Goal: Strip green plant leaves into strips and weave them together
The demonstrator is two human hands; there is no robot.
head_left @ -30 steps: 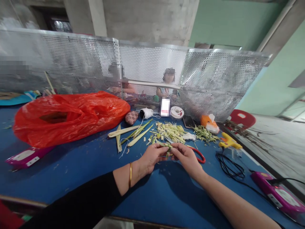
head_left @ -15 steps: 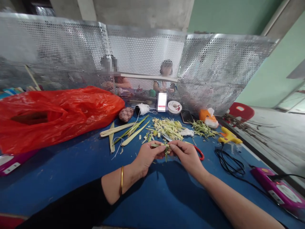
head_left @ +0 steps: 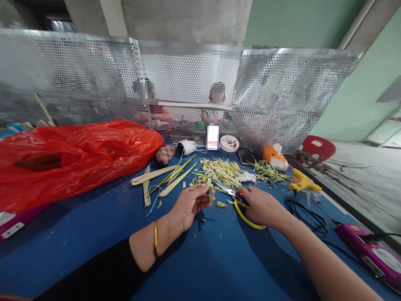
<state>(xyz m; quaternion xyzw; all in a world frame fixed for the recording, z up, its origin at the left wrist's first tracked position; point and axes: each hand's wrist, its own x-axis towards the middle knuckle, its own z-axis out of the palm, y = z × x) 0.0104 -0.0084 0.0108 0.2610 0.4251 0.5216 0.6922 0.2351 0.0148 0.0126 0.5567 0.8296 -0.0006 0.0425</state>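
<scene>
While the green strip [head_left: 210, 191] at the left hand's [head_left: 189, 207] fingertips is looking light, pliant and easily crushed, a gentle hold along its middle is probably suiting it best. The thumb is pinching it against the forefinger, the other fingers curling loosely below. Opposite, the right hand [head_left: 260, 207] is gripping the scissors [head_left: 231, 192] by their handles, blades pointing leftward. Chopped scraps [head_left: 222, 171] are lying just beyond both hands; long leaves [head_left: 177, 180] are resting beyond the left hand, leftward.

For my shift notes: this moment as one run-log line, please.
left hand: holds green plant piece; right hand: holds scissors; beyond: cut scraps on blue table
</scene>
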